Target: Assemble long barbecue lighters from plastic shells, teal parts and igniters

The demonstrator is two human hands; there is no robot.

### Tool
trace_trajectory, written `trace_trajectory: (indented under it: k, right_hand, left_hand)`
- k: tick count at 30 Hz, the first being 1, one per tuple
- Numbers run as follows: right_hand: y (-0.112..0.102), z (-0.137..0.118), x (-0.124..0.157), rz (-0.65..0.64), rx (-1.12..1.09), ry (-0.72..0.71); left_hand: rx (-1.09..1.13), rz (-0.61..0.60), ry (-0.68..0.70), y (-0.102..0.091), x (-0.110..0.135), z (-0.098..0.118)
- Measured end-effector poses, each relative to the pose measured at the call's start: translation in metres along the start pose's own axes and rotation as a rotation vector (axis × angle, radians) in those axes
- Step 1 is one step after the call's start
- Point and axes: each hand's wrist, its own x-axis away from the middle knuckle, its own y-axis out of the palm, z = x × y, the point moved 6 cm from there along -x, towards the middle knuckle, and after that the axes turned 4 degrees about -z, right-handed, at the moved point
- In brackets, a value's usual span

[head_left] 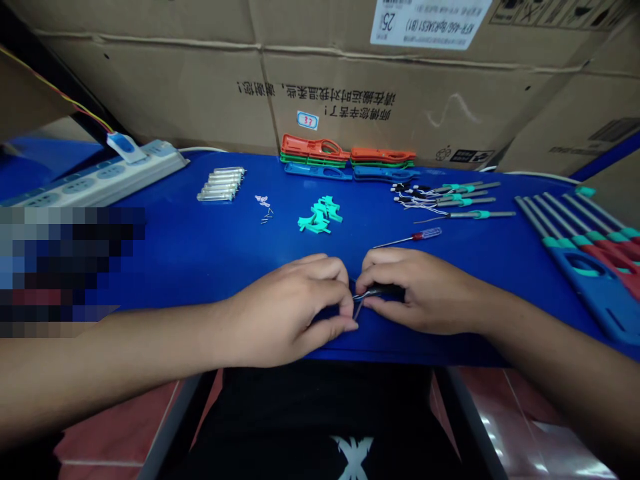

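Over the blue tabletop (200,247), my left hand (295,307) and my right hand (420,290) meet at the middle. Between them is a small black component with a thin metal lead (375,292). My right fingers grip its black body, while my left fingertips pinch the metal end. Its finer details are hidden by my fingers. Nearest to my right hand lies a red-handled screwdriver (415,236), apart from it. Teal plastic pieces (320,217) lie a little beyond my left hand.
Metal tubes (220,185), wired parts (440,200), and stacked red, green and blue plastic shells (315,152) stand along the back. Long tools with teal and red parts (585,260) lie at right. A power strip (100,177) sits back left, before cardboard boxes (400,87).
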Motion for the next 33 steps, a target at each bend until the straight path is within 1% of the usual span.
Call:
trace_trajectory:
  k: [4, 7, 11, 13, 18, 22, 30, 33]
  right_hand:
    - [0.0, 0.0, 0.001, -0.009, 0.007, 0.008]
    - [0.001, 0.0, 0.002, -0.015, 0.033, -0.004]
    - [0.0, 0.0, 0.003, 0.001, 0.023, -0.024]
    - [0.0, -0.001, 0.004, 0.012, 0.021, -0.036]
    - [0.0, -0.002, 0.005, 0.028, 0.038, -0.049]
    - [0.001, -0.002, 0.004, 0.021, 0.037, -0.04]
    - [0.002, -0.005, 0.004, 0.034, 0.059, -0.09]
    - [0.003, -0.006, 0.005, 0.043, 0.091, -0.084]
  left_hand:
    - [-0.125, -0.048, 0.08, 0.009, 0.001, 0.0]
    - [-0.098, -0.042, 0.103, 0.005, 0.001, -0.002]
    - [-0.058, 0.019, 0.025, -0.012, 0.002, -0.011]
    - [-0.069, 0.015, -0.013, -0.016, 0.002, -0.016]
    - [-0.055, -0.018, -0.031, -0.014, 0.001, -0.02]
    - [-0.07, -0.012, -0.025, -0.014, 0.002, -0.018]
    - [-0.103, -0.006, -0.014, -0.011, 0.004, -0.016]
    - [-0.144, 0.0, 0.006, -0.011, 0.005, -0.015]
